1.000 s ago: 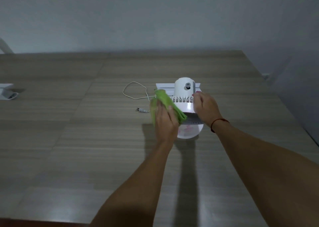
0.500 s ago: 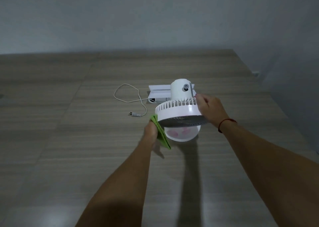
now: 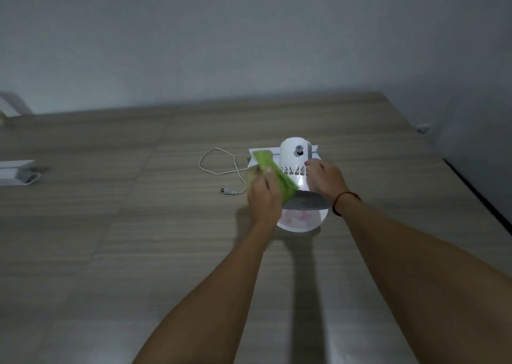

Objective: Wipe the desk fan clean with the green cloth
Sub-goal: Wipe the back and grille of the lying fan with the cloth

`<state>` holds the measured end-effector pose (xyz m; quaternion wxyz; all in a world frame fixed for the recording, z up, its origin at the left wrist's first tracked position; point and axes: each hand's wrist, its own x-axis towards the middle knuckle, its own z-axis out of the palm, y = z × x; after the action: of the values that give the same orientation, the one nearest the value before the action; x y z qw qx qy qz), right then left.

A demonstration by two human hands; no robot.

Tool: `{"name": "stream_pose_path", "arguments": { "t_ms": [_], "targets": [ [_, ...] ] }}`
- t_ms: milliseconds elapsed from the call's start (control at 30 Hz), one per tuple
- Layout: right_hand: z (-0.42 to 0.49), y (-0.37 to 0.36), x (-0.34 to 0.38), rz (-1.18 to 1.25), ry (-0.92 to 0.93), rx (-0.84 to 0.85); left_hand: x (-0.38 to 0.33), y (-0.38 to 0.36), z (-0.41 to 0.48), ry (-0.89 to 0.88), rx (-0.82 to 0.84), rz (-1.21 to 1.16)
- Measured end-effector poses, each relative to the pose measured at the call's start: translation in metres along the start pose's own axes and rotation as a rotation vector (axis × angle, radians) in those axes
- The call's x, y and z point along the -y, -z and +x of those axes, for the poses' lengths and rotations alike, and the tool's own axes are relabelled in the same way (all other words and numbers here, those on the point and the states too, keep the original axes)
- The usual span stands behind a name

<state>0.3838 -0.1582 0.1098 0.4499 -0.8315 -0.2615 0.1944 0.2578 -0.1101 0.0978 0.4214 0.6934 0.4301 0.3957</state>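
1. A white plastic desk fan (image 3: 295,156) stands on the wood-grain bench (image 3: 110,239), toward 1 o'clock from the middle of the view. Its domed motor housing, with a grey knob on it, points up and away. The grey grille faces the person above a round white base.
2. The left hand (image 3: 263,203) is at the fan's 9 o'clock side. Its grip is closed round a crumpled green cloth (image 3: 277,178), fingers lying over the fabric and pressing it against the rim of the fan head. The cloth runs as a strip from 11 o'clock to 4 o'clock past the fingers.
3. The right hand (image 3: 325,180) is at the fan's 3 o'clock side, its grip curled over the edge of the head and holding it, fingertips by the slots. A red string bracelet (image 3: 345,200) circles that wrist.
4. A thin white cord (image 3: 235,164) loops across the bench at the fan's 9 o'clock and ends in a small plug (image 3: 228,191), which lies near the left hand but apart from it.
5. A flat white rectangular piece (image 3: 253,153) lies behind the fan at 11 o'clock, partly hidden; I cannot tell what it is.
6. A white boxy object (image 3: 15,171) sits at the view's far 9 o'clock edge.
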Motion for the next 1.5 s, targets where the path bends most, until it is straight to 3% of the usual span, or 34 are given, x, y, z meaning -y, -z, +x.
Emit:
{"name": "stream_pose_path", "arguments": {
  "t_ms": [67,167,233,333,467,633,733,967,1100,1167,1267,1300,1433,1500],
  "targets": [
    [-0.002,0.006,0.008,0.144,-0.085,0.054,-0.012,-0.011,-0.013,-0.182,0.125,0.056],
    [-0.009,0.027,0.015,0.662,-0.258,0.17,-0.019,-0.026,-0.03,-0.328,0.233,0.22],
    [-0.008,0.039,0.008,0.759,-0.256,0.202,-0.021,-0.033,-0.038,-0.389,0.298,0.262],
    [-0.02,0.051,0.003,0.549,-0.23,0.254,-0.033,-0.036,-0.046,-0.328,0.371,0.161],
    [-0.03,0.044,-0.013,0.461,-0.064,0.121,-0.042,-0.024,-0.039,-0.155,0.128,-0.084],
    [-0.028,0.04,-0.022,0.335,-0.01,-0.201,-0.025,-0.001,-0.013,-0.078,0.03,0.03],
    [-0.024,0.037,-0.026,0.251,-0.028,-0.287,-0.01,0.007,0.002,-0.038,0.06,0.114],
    [-0.029,0.013,-0.014,0.183,0.111,-0.327,0.001,0.003,0.009,-0.011,0.201,0.141],
    [-0.041,-0.005,-0.023,-0.207,0.245,-0.128,0.004,-0.002,0.004,0.036,0.144,0.094],
    [-0.041,-0.008,-0.031,-0.317,0.347,-0.108,0.005,-0.004,0.005,0.054,0.126,0.089],
    [-0.032,-0.002,-0.038,-0.196,0.406,-0.154,0.005,-0.007,0.008,0.068,0.122,0.099],
    [-0.028,0.0,-0.042,-0.086,0.351,-0.178,0.006,-0.007,0.009,0.057,0.121,0.117],
    [-0.018,0.007,-0.054,0.313,-0.213,-0.198,0.01,-0.007,0.007,0.028,0.145,0.143],
    [-0.019,0.003,-0.049,0.301,-0.233,-0.224,0.01,-0.008,0.005,0.047,0.124,0.134]
  ]
}}
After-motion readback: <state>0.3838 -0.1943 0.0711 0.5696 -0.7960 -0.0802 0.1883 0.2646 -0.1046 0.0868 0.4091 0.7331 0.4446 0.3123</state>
